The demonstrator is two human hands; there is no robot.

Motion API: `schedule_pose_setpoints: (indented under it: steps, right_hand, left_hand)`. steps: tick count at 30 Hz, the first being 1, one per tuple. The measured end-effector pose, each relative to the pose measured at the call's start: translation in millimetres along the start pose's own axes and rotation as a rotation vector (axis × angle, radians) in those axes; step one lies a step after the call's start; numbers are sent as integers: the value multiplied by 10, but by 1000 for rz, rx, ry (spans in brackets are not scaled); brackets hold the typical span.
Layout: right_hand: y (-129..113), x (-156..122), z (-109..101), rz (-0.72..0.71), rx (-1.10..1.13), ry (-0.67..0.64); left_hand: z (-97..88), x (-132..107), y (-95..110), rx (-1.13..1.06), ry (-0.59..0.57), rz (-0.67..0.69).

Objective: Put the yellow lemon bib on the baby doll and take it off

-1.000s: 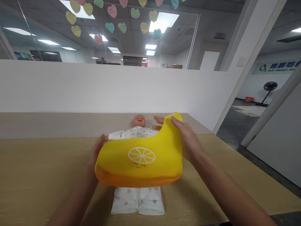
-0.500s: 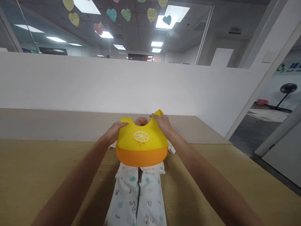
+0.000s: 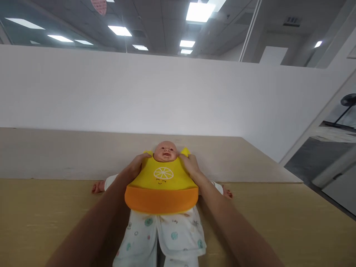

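A yellow baby bib [image 3: 172, 181] with a lemon-slice print and an orange catch pocket lies over the chest of a baby doll [image 3: 166, 150]. The doll is on its back, arms spread out, dressed in white printed clothes [image 3: 180, 235]. My left hand [image 3: 138, 163] pinches the bib's upper left corner beside the doll's neck. At the opposite corner, my right hand [image 3: 190, 164] grips the other neck strap, whose yellow tip sticks up past the fingers. The bib's neckline curves just below the doll's chin. Behind the neck, the straps are hidden.
The doll rests on a wooden table [image 3: 264, 222] with a paler raised strip [image 3: 69, 152] along its back. A white wall [image 3: 125, 96] with glass above it stands behind. To the right is a doorway, with a black fan [image 3: 348, 100] beyond.
The bib has come down and closer onto the doll, with both hands still holding it. The doll's face and outstretched arms now show. The view has tilted downward.
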State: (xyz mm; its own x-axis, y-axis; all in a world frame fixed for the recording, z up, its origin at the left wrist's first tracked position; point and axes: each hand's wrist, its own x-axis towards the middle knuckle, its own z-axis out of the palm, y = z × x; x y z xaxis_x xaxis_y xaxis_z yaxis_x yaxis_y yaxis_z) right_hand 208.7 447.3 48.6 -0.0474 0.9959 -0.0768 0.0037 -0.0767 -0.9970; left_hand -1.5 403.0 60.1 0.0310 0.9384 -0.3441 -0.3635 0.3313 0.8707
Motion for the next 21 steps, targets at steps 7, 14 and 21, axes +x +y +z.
schedule_pose_setpoints:
  steps: [7, 14, 21]
  right_hand:
    - [33, 5, -1, 240, 181, -11]
    - [12, -21, -47, 292, 265, -106]
    - [31, 162, 26, 370, 368, -222]
  left_hand:
    - [-75, 127, -96, -117, -93, -75]
    - [-127, 191, -145, -177, -128, 44]
    - [-110, 179, -150, -231, -217, 59]
